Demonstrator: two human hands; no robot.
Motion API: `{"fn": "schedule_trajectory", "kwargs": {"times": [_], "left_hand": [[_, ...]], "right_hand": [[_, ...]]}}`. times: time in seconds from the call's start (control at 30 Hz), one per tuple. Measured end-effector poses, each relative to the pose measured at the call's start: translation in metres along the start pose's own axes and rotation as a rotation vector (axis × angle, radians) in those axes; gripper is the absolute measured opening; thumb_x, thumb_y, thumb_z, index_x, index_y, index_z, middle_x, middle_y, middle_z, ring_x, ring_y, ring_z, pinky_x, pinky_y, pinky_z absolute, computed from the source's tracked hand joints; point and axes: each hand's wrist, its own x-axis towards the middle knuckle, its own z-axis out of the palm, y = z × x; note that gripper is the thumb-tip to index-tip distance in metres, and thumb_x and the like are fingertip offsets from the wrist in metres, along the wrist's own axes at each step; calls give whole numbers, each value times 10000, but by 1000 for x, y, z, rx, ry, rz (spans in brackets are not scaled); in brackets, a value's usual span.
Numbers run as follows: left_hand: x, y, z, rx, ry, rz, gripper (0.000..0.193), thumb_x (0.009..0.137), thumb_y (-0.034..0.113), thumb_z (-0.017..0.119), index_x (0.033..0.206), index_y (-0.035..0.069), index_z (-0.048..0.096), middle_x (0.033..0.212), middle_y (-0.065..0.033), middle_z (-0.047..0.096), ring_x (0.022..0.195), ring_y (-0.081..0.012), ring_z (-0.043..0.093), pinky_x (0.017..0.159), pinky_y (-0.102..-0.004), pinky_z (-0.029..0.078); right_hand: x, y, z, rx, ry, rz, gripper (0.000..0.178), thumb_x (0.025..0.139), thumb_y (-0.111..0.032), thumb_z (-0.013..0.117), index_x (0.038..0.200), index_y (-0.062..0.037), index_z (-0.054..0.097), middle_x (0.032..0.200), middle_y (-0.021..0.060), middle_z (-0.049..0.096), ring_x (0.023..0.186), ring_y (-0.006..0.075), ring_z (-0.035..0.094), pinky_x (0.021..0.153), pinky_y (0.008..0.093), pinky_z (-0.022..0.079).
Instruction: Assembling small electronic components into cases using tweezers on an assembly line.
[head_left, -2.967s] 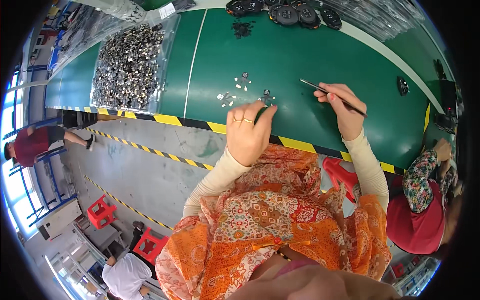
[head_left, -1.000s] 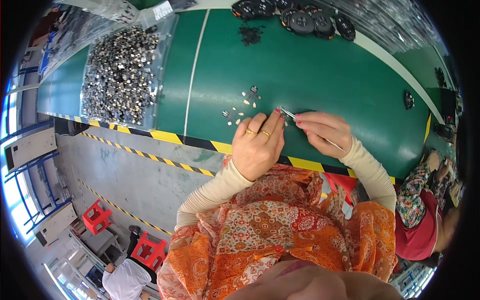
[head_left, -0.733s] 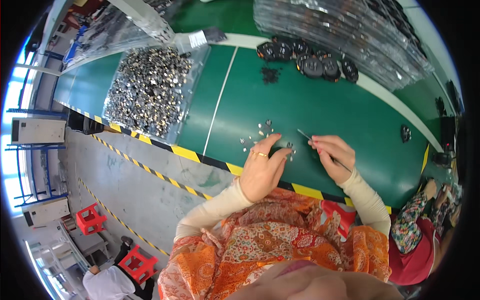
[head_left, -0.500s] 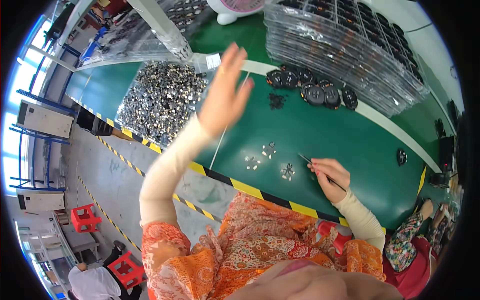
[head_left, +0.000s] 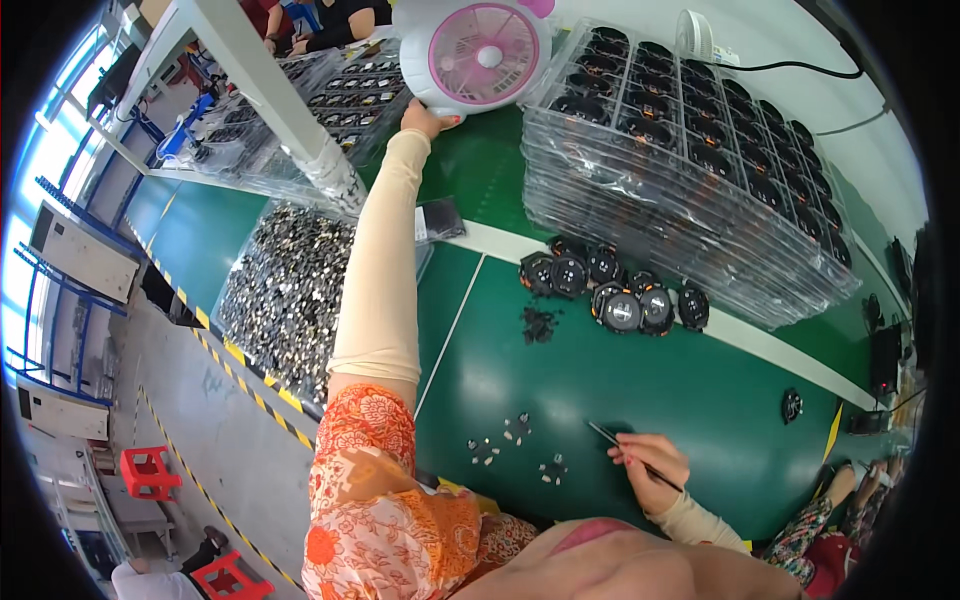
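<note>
My left arm reaches far forward, and my left hand [head_left: 428, 120] grips the lower edge of a white and pink fan [head_left: 488, 58]. Its thumb lies in front of the base; the other fingers are partly hidden. Near the front of the green table, my right hand [head_left: 652, 472] is closed round thin dark tweezers [head_left: 605, 434], their tip pointing up and left. Left of that tip lie three small clusters of dark and pale parts: one nearer the back [head_left: 517, 428], one at the left [head_left: 484, 452] and one at the front [head_left: 553, 469].
Round black watch-like housings [head_left: 620, 308] stand before stacked clear trays [head_left: 680, 200]. Beside them is a pile of tiny black pieces [head_left: 538, 325]. A heap of small metallic parts [head_left: 285, 290] spreads at the left by a white post [head_left: 270, 90]. Another person sits at the right.
My left hand has gone forward from above the table to the fan's base. The view has tilted up, showing more of the fan and trays. My right hand still holds the tweezers.
</note>
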Motion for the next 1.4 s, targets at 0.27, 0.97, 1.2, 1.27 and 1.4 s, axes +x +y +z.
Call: {"fn": "schedule_trajectory", "kwargs": {"times": [0.27,0.97,1.2,1.27,1.4], "left_hand": [[26,-29,14,180,-178,31,786,600,362,916,1219,-34,636,1170,-181,689,1094,-295,656,974,-377,478],[15,-20,-56,30,-502,38,629,663,211,895,1215,29,654,1167,-111,704,1081,-244,649,976,-330,456],[-14,-44,-78,756,-286,198,657,719,403,827,1250,58,650,1210,-184,666,1124,-352,633,991,-400,480],[-34,-23,-119,825,-283,461,524,840,411,714,1241,80,657,1177,-161,682,1104,-348,640,961,-419,489],[-150,75,-188,374,-215,488,237,950,203,624,1110,48,705,1029,-143,724,932,-217,690,856,-310,507]], "right_hand": [[6,1,-4,31,-22,58,193,862,141,583,1024,70,661,1133,217,623,882,269,717,772,327,604],[1,-11,-5,-7,20,28,152,888,116,550,983,70,660,1102,225,639,793,257,705,671,309,579],[-2,5,0,29,1,-6,129,932,63,551,1014,58,650,1099,215,643,840,248,693,688,325,572],[1,10,-2,-61,7,-40,140,950,37,554,1052,65,647,1105,205,642,882,243,684,721,329,569],[5,2,-9,5,109,10,209,945,54,550,1134,75,635,1197,222,603,990,276,675,810,338,565]]}}
